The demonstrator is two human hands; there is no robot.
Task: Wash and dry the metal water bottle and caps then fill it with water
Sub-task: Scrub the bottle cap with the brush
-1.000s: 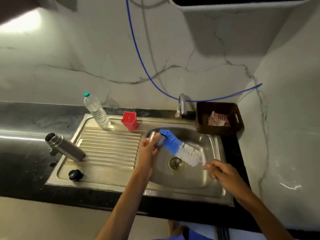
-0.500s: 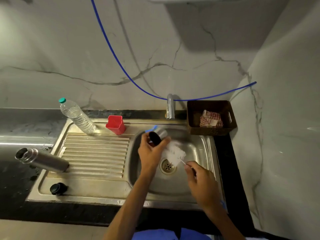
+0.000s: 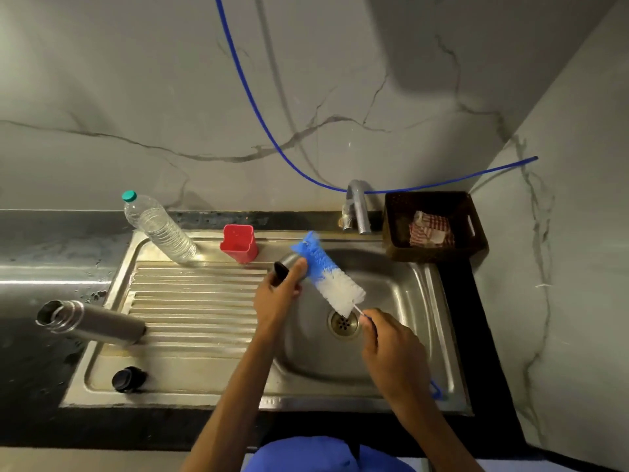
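Over the sink basin [image 3: 401,335], my left hand [image 3: 277,298] grips a metal cap [image 3: 284,267] with a dark inside. My right hand [image 3: 391,349] holds the thin handle of a blue and white bottle brush [image 3: 328,275], whose bristles lie against the cap. The metal water bottle [image 3: 92,321] lies on its side, open mouth to the left, at the left edge of the drainboard [image 3: 190,301]. A small black cap [image 3: 127,379] sits on the drainboard's front left corner.
A clear plastic bottle [image 3: 156,228] with a green cap and a red cup [image 3: 239,243] stand at the drainboard's back. The tap [image 3: 357,206] rises behind the basin. A brown basket [image 3: 434,226] with a checked cloth sits at the back right. A blue tube hangs along the wall.
The brush bristles were pushed into the cap half a second ago; now they lie along its outside, blue tip pointing to the back. Both hands stay over the basin.
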